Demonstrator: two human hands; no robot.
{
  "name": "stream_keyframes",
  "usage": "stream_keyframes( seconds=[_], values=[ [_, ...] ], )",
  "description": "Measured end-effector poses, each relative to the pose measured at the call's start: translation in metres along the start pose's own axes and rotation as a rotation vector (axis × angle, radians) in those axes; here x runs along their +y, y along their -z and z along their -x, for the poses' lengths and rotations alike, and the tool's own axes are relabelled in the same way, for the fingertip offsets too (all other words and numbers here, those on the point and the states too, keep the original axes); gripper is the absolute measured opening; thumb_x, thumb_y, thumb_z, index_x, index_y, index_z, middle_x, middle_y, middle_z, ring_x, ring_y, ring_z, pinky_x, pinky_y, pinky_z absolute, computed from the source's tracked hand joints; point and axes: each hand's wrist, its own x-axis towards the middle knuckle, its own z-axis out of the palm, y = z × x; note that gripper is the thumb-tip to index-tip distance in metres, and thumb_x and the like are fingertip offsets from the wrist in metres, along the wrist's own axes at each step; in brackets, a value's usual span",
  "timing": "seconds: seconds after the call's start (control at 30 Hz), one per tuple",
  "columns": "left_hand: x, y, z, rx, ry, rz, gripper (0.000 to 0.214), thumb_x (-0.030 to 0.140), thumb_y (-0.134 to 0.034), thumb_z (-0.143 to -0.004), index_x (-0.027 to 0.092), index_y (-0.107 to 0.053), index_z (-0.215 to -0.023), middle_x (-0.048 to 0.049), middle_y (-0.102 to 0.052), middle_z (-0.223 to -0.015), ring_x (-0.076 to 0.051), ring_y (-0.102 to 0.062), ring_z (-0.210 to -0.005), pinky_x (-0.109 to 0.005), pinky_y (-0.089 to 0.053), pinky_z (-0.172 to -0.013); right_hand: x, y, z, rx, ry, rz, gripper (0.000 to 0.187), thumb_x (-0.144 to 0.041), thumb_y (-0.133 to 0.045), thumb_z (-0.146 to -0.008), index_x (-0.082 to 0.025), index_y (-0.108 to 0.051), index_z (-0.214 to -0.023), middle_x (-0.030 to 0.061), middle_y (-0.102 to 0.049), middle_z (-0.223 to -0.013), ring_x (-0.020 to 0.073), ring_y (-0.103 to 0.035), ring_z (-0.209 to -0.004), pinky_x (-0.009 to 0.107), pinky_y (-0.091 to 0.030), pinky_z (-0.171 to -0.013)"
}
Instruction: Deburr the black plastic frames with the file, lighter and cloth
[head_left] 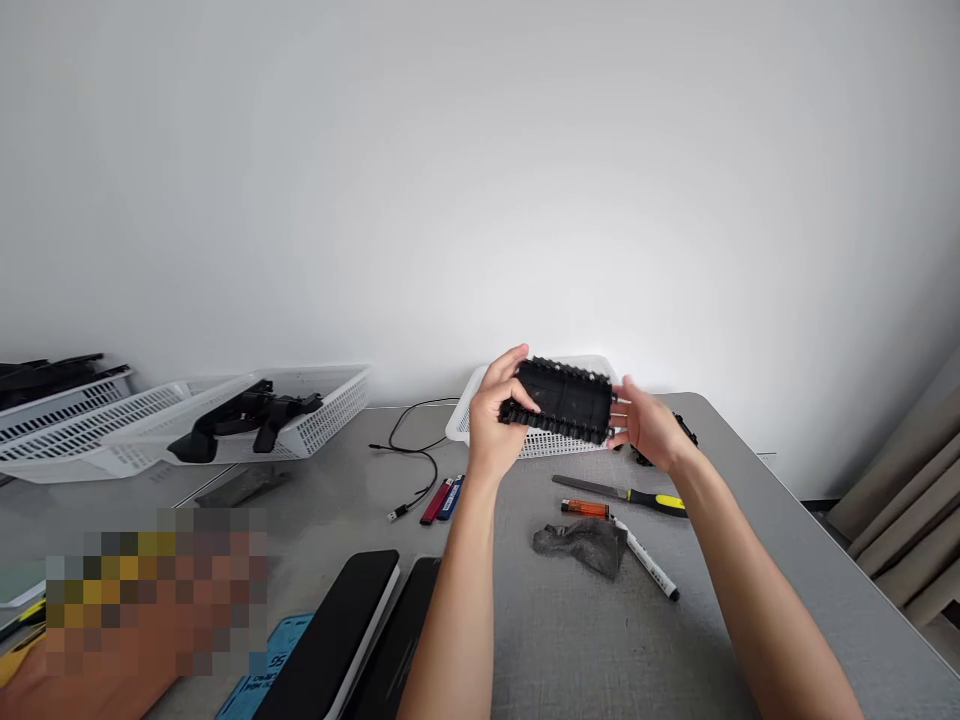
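My left hand (501, 408) grips the left end of a black plastic part (566, 398), a flat rectangular piece with toothed long edges, its thumb across the face. The part is held up, slightly tilted, in front of a white perforated basket (559, 446). At the part's right end is my right hand (646, 425), fingers spread and stretched out, the fingertips at or just behind the edge. Whether those fingertips press on the part I cannot tell. Below the hands lie a file (622, 494) with a yellow and black handle and an orange lighter (585, 509).
A grey cloth (583, 545) and a white marker (651, 565) lie nearer me. Red (436, 501) and blue lighters (451, 497) sit by a black USB cable (420, 452). Leftward stand white baskets (330, 400) with black parts. A pixelated area (150, 600) covers another person's arm, lower left.
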Motion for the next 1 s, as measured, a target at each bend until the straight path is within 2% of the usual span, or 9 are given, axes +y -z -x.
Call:
stream_keyframes(
  seconds=[0.13,0.3,0.33,0.43,0.5,0.6,0.73,0.9,1.0],
  values=[
    [0.000,-0.001,0.000,-0.140,0.212,0.247,0.018,0.005,-0.054,-0.069,0.017,-0.054,-0.055,-0.0063,-0.057,-0.135,-0.029,-0.056,-0.123,-0.048,-0.042,-0.102,-0.018,-0.003,0.013,-0.112,0.008,-0.100,0.051,-0.058,-0.060,-0.083,-0.019,-0.069,-0.115,0.0075,-0.068,-0.091,0.0125,-0.057,-0.063,0.022,-0.045,-0.044],
    [0.005,-0.009,-0.001,-0.104,0.451,0.350,0.015,0.022,-0.067,-0.071,0.016,-0.059,-0.061,-0.0101,-0.061,-0.129,-0.031,-0.062,-0.113,-0.041,-0.050,-0.089,-0.018,-0.018,0.020,-0.259,-0.036,-0.006,0.039,-0.040,-0.077,-0.072,-0.017,-0.072,-0.104,0.0040,-0.067,-0.087,0.0100,-0.055,-0.065,0.022,-0.045,-0.051],
    [0.004,-0.011,-0.001,-0.081,0.488,0.366,0.010,0.025,-0.070,-0.070,0.018,-0.063,-0.070,-0.0100,-0.064,-0.126,-0.029,-0.064,-0.110,-0.039,-0.051,-0.086,-0.017,-0.019,0.019,-0.216,-0.028,-0.010,0.039,-0.039,-0.078,-0.071,-0.017,-0.072,-0.103,0.0041,-0.066,-0.088,0.0104,-0.055,-0.068,0.022,-0.044,-0.053],
    [-0.001,-0.012,-0.001,0.013,0.617,0.410,0.040,0.036,-0.073,-0.072,0.024,-0.064,-0.109,-0.0071,-0.071,-0.110,-0.023,-0.069,-0.090,-0.033,-0.053,-0.074,-0.011,-0.020,0.015,-0.007,0.024,-0.006,0.047,-0.039,-0.080,-0.067,-0.016,-0.068,-0.106,0.0038,-0.066,-0.087,0.0114,-0.056,-0.071,0.023,-0.044,-0.056],
    [-0.002,-0.011,0.000,0.017,0.667,0.426,0.048,0.047,-0.066,-0.078,0.023,-0.061,-0.119,-0.0074,-0.072,-0.103,-0.021,-0.069,-0.080,-0.032,-0.053,-0.069,-0.008,-0.020,0.011,0.099,0.097,0.026,0.055,-0.042,-0.079,-0.067,-0.016,-0.064,-0.112,0.0043,-0.067,-0.086,0.0131,-0.057,-0.072,0.025,-0.046,-0.060],
    [0.002,-0.008,0.001,-0.129,0.667,0.346,0.050,0.054,-0.063,-0.080,0.020,-0.065,-0.116,-0.0098,-0.072,-0.102,-0.024,-0.069,-0.082,-0.034,-0.054,-0.068,-0.005,-0.019,0.008,0.180,0.227,0.082,0.060,-0.047,-0.075,-0.070,-0.014,-0.060,-0.117,0.0070,-0.070,-0.089,0.0176,-0.062,-0.079,0.032,-0.049,-0.069],
    [0.009,-0.005,0.003,-0.296,0.639,0.179,0.048,0.048,-0.070,-0.076,0.018,-0.068,-0.114,-0.0117,-0.072,-0.099,-0.030,-0.069,-0.090,-0.040,-0.054,-0.077,0.000,-0.018,0.005,0.229,0.320,0.172,0.054,-0.048,-0.071,-0.074,-0.014,-0.062,-0.114,0.0108,-0.072,-0.096,0.0231,-0.066,-0.092,0.040,-0.050,-0.083],
    [-0.005,-0.004,0.008,-0.205,0.620,0.117,0.054,0.031,-0.079,-0.066,0.015,-0.066,-0.116,-0.0167,-0.070,-0.106,-0.035,-0.069,-0.096,-0.050,-0.052,-0.086,-0.001,-0.015,0.006,0.262,0.291,0.285,0.050,-0.047,-0.067,-0.078,-0.014,-0.061,-0.115,0.0128,-0.072,-0.100,0.0233,-0.067,-0.090,0.037,-0.053,-0.079],
    [-0.013,-0.003,0.010,-0.158,0.652,0.079,0.055,0.029,-0.079,-0.065,0.014,-0.065,-0.116,-0.0178,-0.070,-0.106,-0.035,-0.069,-0.095,-0.051,-0.052,-0.087,-0.007,-0.009,0.013,0.268,0.183,0.541,0.047,-0.052,-0.059,-0.084,-0.017,-0.060,-0.115,0.0120,-0.072,-0.099,0.0213,-0.067,-0.080,0.032,-0.051,-0.066]
  ],
)
